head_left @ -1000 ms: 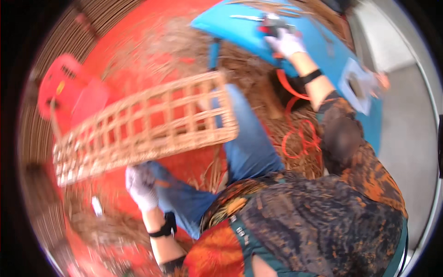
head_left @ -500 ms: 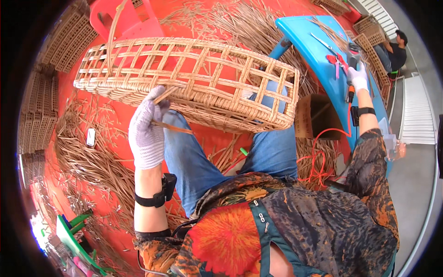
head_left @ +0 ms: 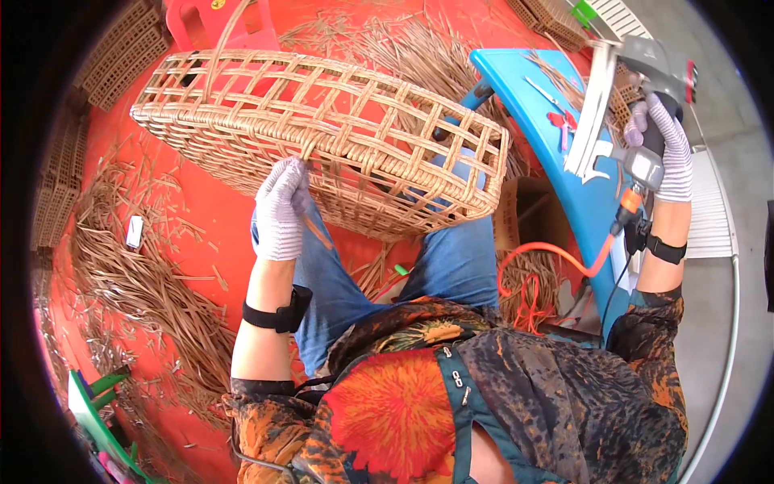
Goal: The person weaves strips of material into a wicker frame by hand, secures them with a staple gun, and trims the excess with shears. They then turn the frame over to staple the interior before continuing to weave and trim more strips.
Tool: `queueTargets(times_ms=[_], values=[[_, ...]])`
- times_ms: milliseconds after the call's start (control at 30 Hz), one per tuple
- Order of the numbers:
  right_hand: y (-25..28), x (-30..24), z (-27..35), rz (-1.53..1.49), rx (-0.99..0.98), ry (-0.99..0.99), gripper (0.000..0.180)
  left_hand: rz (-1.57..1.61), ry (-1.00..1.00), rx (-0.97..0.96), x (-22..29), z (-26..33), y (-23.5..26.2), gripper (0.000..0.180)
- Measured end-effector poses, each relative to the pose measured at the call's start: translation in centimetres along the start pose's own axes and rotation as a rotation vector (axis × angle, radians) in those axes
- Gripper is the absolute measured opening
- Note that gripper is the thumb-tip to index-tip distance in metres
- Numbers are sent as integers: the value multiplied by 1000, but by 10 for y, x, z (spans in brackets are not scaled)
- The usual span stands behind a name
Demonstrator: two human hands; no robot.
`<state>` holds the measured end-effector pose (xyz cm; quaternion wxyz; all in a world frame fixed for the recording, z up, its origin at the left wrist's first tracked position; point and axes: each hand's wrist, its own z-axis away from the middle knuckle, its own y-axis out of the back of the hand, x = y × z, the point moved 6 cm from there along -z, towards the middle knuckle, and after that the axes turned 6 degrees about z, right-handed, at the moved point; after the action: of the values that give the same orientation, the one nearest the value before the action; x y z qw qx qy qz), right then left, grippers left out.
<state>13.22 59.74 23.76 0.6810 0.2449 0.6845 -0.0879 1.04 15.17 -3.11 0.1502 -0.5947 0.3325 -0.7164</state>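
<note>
The red floor (head_left: 201, 218) fills most of the view, strewn with dry brown cane strips (head_left: 137, 282) that lie thickest at the person's left. Across the person's lap rests a long woven basket (head_left: 322, 137), its long axis running from upper left to lower right, one end toward the red plastic stool (head_left: 211, 20) and the other toward the blue table (head_left: 556, 137). The basket is pale tan cane, woven in an open lattice of squares, with a thick braided rim along its near edge and see-through sides that show the blue jeans (head_left: 451, 258) beneath. The left hand (head_left: 280, 211), in a pale knit glove, presses against the basket's near side just under the rim, fingers curled onto the weave. At the person's right, the right hand (head_left: 667, 149), also gloved, is closed round the handle of a grey air tool (head_left: 645, 89), raised above the table's edge. An orange coiled hose (head_left: 556, 258) runs down from the tool's base. Small scissors (head_left: 564, 121) lie on the table.
</note>
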Motion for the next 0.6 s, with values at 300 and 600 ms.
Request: queueTargets(times_ms=[300,600], values=[[-143,-78,46,112,-522,51,22,-162,-32,33,5,0,-3,18],[-245,-79,27,1106,-769,195,50,-339,-199,-55,13,3,-11,21]])
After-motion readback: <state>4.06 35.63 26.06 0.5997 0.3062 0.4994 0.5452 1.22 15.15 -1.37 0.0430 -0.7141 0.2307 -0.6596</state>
